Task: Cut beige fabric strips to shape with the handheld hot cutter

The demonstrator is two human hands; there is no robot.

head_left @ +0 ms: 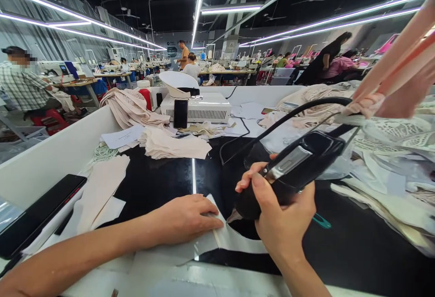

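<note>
My right hand [283, 220] is wrapped round a black corded hand tool [306, 159] with a silver plate on its side. The tool tilts with its rounded end down and left, and a knotted pink cloth strip [394, 75] is tied at its upper end. My left hand [188, 217] lies flat, its fingertips pressing a pale thin piece [241, 238] onto the black work surface [340, 238]. That piece stretches right, passing beneath the tool. Whether it is cloth or paper I cannot tell. My right hand hides the tool's lower working end.
A white box [207, 109] with vents stands at the back, a phone [181, 113] leaning on it. Pale fabric pieces [176, 142] lie behind my left hand, and more cloth is heaped right. A black cable [292, 116] arches behind the tool. A teal clip [322, 221] lies right.
</note>
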